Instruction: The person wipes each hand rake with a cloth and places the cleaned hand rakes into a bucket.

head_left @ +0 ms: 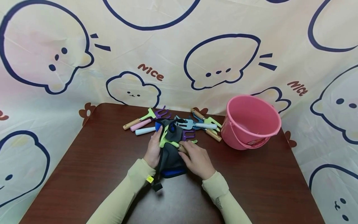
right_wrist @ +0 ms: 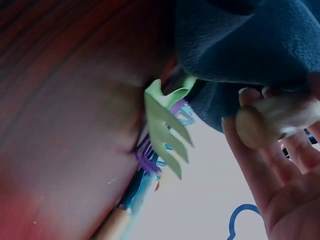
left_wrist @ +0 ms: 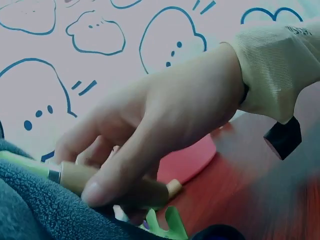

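A dark grey fleecy cloth piece point(head_left: 171, 157) with blue edging and black straps is in the middle of the head view; whether it is a bag or a cloth, I cannot tell. My left hand point(head_left: 153, 151) grips its left side. Across it lies a light green hand tool point(head_left: 165, 137) with a short wooden handle point(left_wrist: 77, 179). The fingers and thumb of my right hand point(head_left: 198, 160) hold that handle, whose rounded end shows in the right wrist view. The tool's head rests against the fabric near my left thumb.
Behind the fabric lie several small garden tools: a light blue fork point(head_left: 188, 124), a purple fork point(head_left: 162, 113) and a green one with a wooden handle point(head_left: 131, 123). A green fork point(right_wrist: 165, 132) lies close by the fabric. A pink bucket point(head_left: 246, 124) stands at the table's right back.
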Tool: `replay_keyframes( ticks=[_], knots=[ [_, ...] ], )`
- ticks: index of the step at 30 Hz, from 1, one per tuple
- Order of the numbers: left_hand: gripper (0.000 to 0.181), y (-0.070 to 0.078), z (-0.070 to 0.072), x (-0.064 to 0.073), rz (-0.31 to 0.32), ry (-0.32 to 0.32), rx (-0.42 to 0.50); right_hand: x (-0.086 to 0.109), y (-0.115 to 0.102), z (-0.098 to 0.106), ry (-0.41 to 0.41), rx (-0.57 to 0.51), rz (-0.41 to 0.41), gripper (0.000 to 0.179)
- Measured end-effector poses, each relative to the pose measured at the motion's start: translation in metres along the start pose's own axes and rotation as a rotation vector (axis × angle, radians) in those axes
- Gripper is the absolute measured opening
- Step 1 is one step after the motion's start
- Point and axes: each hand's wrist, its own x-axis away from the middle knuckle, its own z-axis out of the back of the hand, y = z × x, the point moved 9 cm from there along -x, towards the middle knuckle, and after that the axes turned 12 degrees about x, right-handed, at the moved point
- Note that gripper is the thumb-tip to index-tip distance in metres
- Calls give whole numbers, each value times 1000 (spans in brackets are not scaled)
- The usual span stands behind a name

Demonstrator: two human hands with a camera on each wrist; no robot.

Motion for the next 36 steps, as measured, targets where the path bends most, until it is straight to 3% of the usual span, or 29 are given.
replay_keyframes(
  ticks=[4, 6, 11, 14, 18, 22, 26, 28, 32, 36],
  knots=[
    [71, 0, -4, -1, -29, -51, 32, 0, 2, 1, 39, 28, -5, 30],
    [74, -2, -9, 1, -18, -121, 38, 0, 3, 1, 48, 9, 2, 29],
    [74, -15, -19, 7, 1, -266, -101, 0, 2, -5, -9, -116, 17, 18],
    [62, -22, -27, 8, -43, -341, -178, 0, 3, -11, -74, -193, -11, 10],
    [47, -19, -27, 6, -127, -335, -264, -1, 6, -15, -127, -258, -43, 18],
    [35, -14, -25, 1, -180, -332, -379, -1, 21, 3, -11, -328, -96, 20],
    [33, -12, -29, 1, -208, -421, -580, 2, 46, 26, 142, -615, -235, 28],
    [34, -15, -32, 4, -196, -483, -663, 2, 53, 28, 137, -828, -299, 36],
    [42, -23, -39, 12, -156, -598, -762, 3, 47, 16, -48, -1174, -354, 45],
    [51, -29, -46, 18, -165, -680, -797, 8, 39, 4, -199, -1341, -409, 39]
  ],
)
